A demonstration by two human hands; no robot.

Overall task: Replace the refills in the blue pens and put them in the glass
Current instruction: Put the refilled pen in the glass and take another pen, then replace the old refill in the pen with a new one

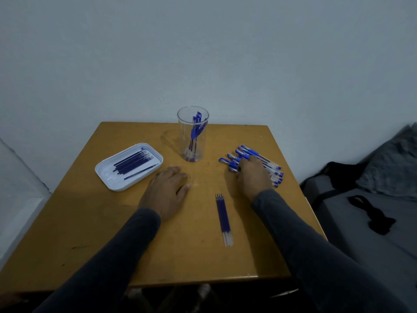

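Note:
A clear glass (193, 141) stands at the back middle of the wooden table (108, 233), with several blue pens upright inside. A pile of blue capped pens (266, 162) lies at the right. My right hand (253, 175) lies on top of this pile, and its fingers curl down around a pen at the pile's left edge. My left hand (167, 190) rests flat on the table with straight fingers and holds nothing. A white tray (106, 175) at the left holds several dark blue refills. Three refills (223, 219) lie side by side on the table in front of my right hand.
The table stands against a pale wall. To the right is a grey surface with a black strap (370, 215) and a dark bag (334, 175). A white ledge (18, 188) runs along the left side.

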